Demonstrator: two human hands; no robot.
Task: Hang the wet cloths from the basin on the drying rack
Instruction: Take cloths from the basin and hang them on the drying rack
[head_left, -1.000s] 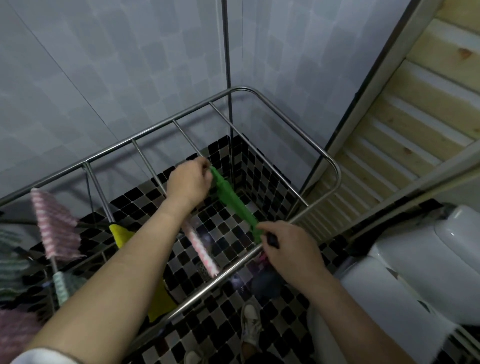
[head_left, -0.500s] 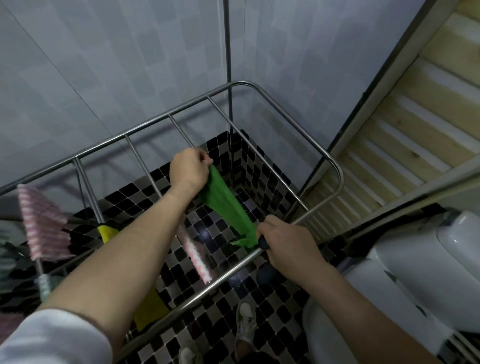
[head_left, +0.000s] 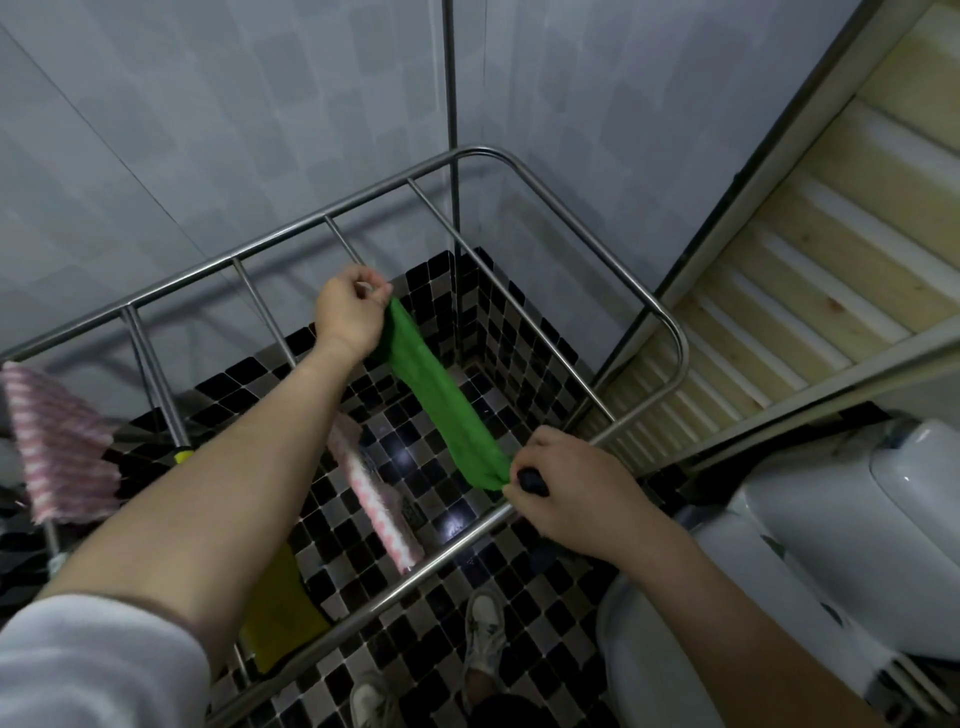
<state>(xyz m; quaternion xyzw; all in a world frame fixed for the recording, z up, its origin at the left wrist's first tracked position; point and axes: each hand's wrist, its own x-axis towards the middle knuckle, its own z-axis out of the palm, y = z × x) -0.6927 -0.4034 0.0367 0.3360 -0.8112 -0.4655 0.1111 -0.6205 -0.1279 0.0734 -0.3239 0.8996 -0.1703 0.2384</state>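
Both hands are on the green cloth, which is pulled out into a long band between them above the drying rack. The left hand has its fingers curled tight, pinching the far end of the cloth up by one of the cross rails. The right hand is fisted round the near end, right at the rack's front bar, and there is a small dark object tucked in that grip too; I can't make out what it is. The cloth runs along the line of a cross rail, though whether it rests on that rail I can't tell. Just to the left of it a pink and white cloth hangs over its rail, then a yellow cloth lower down, and a pink striped cloth at the far left. Beneath it all is the black and grey tiled floor, with a pair of pale shoes at the bottom edge.
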